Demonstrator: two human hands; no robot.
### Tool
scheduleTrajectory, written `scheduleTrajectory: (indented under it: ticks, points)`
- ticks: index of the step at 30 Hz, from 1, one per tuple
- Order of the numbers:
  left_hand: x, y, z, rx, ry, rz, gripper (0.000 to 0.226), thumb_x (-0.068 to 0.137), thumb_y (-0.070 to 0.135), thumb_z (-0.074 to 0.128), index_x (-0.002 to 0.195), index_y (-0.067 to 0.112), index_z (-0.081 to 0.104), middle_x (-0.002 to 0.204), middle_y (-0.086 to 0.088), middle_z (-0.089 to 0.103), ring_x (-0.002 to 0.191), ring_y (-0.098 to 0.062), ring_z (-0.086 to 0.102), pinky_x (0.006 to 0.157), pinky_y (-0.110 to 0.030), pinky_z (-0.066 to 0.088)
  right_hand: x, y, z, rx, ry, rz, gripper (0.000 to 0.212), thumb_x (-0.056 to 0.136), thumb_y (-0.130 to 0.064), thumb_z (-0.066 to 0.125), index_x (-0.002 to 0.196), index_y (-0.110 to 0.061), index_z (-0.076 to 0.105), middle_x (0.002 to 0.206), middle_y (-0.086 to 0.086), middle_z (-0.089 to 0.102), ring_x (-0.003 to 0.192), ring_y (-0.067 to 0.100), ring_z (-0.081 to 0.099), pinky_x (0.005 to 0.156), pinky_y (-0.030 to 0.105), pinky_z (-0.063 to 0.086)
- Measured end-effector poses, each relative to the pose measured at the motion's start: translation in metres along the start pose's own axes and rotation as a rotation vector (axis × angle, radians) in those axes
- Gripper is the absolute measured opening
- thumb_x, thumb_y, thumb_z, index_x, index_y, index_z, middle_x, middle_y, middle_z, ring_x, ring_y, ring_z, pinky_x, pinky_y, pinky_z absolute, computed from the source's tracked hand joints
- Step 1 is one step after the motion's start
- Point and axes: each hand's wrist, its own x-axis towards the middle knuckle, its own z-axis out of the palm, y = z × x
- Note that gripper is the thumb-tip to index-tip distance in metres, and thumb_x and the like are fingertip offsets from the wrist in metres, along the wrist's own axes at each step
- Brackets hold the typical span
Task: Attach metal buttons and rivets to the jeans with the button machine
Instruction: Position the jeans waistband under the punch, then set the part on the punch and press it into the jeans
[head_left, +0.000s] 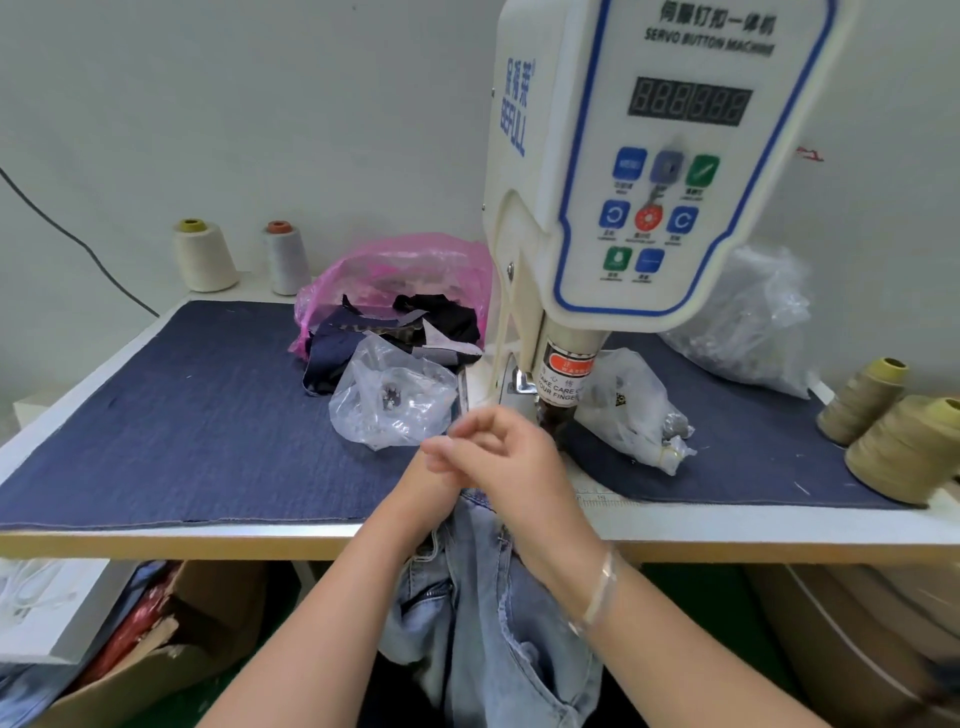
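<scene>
Light blue jeans (483, 597) hang from the table's front edge down toward my lap, their top edge lying on the table just in front of the white servo button machine (639, 171). My right hand (504, 457) hovers over that top edge beside the machine's dark punch head (553, 415), fingers curled toward the left with nothing visible inside them. My left hand (428, 475) lies under and behind the right one, mostly hidden, so its grip cannot be made out. Clear bags of metal buttons lie left (389, 400) and right (634, 410) of the punch.
A dark denim mat (171, 415) covers the table. A pink bag with fabric scraps (395, 291) sits behind the left bag. Thread cones stand at the back left (205, 254) and the right edge (904, 447). A cardboard box (171, 639) sits under the table.
</scene>
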Motion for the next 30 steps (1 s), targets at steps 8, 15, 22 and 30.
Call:
scheduleTrajectory:
  ticks: [8, 15, 22, 30]
  points:
    - [-0.002, 0.008, -0.002, -0.085, -0.078, -0.057, 0.051, 0.102, 0.031, 0.044, 0.083, -0.013, 0.062, 0.08, -0.015, 0.066, 0.075, -0.021, 0.059, 0.078, -0.033, 0.044, -0.017, 0.024, -0.081, 0.079, 0.221, 0.126, 0.02, 0.079, -0.011, 0.073, 0.067, -0.027, 0.07, 0.06, -0.003, 0.061, 0.051, 0.009, 0.052, 0.049, 0.022, 0.041]
    - [-0.004, 0.013, -0.002, -0.067, -0.075, -0.073, 0.053, 0.102, 0.031, 0.044, 0.081, -0.017, 0.055, 0.076, -0.014, 0.058, 0.074, -0.02, 0.054, 0.075, -0.032, 0.04, 0.003, 0.032, -0.079, -0.076, 0.194, 0.123, 0.016, 0.083, -0.023, 0.071, 0.068, -0.03, 0.072, 0.052, -0.014, 0.056, 0.047, -0.002, 0.046, 0.047, 0.013, 0.039]
    - [-0.004, 0.014, -0.002, -0.037, -0.081, -0.078, 0.055, 0.102, 0.033, 0.043, 0.081, -0.017, 0.056, 0.079, -0.013, 0.055, 0.076, -0.021, 0.051, 0.077, -0.033, 0.038, 0.007, 0.039, -0.084, -0.297, 0.203, -0.063, 0.017, 0.082, -0.021, 0.071, 0.069, -0.031, 0.071, 0.067, -0.011, 0.066, 0.059, 0.0, 0.056, 0.055, 0.014, 0.047]
    - [-0.004, 0.011, -0.002, -0.046, -0.089, -0.076, 0.056, 0.102, 0.034, 0.044, 0.085, -0.018, 0.055, 0.079, -0.016, 0.058, 0.076, -0.023, 0.054, 0.079, -0.035, 0.041, 0.01, 0.047, -0.093, -0.646, 0.212, -0.386, 0.027, 0.083, -0.016, 0.071, 0.072, -0.04, 0.064, 0.073, -0.017, 0.062, 0.065, 0.005, 0.056, 0.063, 0.014, 0.044]
